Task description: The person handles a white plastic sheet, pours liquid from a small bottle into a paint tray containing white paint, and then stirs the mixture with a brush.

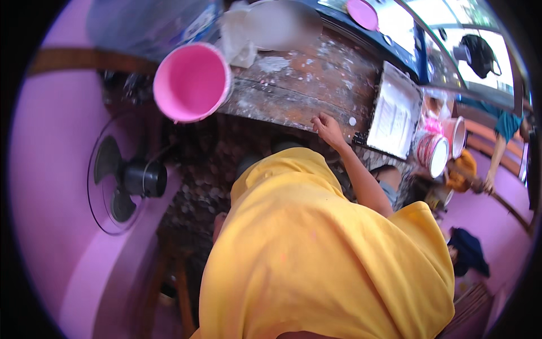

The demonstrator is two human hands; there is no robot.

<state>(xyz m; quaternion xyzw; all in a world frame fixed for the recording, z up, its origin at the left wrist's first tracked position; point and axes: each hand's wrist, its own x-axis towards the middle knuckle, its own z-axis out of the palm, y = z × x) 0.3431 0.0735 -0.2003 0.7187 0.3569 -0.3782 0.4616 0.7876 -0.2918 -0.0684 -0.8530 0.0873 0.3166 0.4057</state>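
The right hand [328, 131] hangs loosely curled at the near edge of the counter [282, 103], gripping nothing visible; I cannot tell whether it touches the wood. The left hand [218, 226] is mostly hidden by the shirt [316, 237], its state unclear. To the right hand's right lie 1 white disc [353, 121], then the tray [392, 113], white-coated inside. The bucket [192, 82] is well apart, leftward. Handling the tray would probably go best with 2 hands on its rim, level, fingertips off the coating.
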